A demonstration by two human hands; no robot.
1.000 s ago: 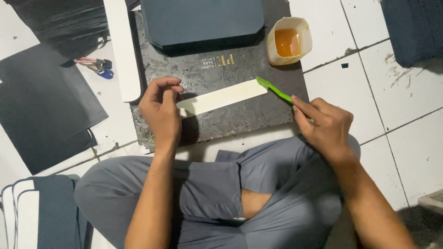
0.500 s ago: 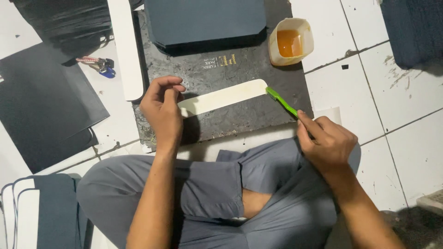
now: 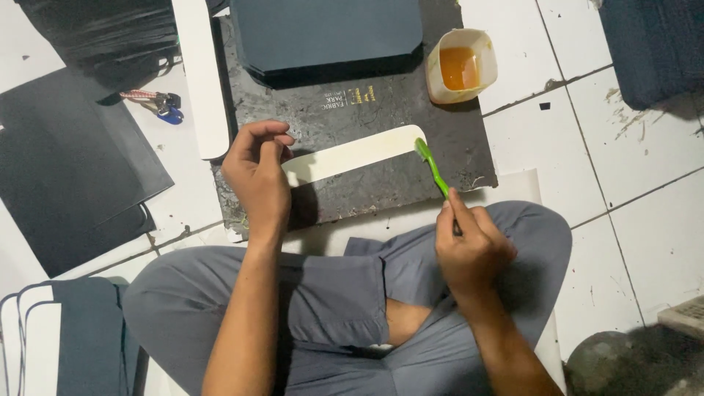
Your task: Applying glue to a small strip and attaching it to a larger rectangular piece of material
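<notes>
While left hand [image 3: 255, 176] pins white strip [image 3: 352, 155] (fingers curled), right hand [image 3: 469, 246] grips green brush [image 3: 433, 169].

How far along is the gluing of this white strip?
Midway. The left hand pins the white strip on the dark board; the right hand holds the green brush at the strip's right end. A stack of dark sheets and the glue cup wait behind.

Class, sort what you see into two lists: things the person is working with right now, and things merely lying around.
In use:
left hand pinning the cream strip
right hand holding the green brush
dark work board
cup of amber liquid

Lying about:
keys
stack of dark sheets
long white strip
</notes>
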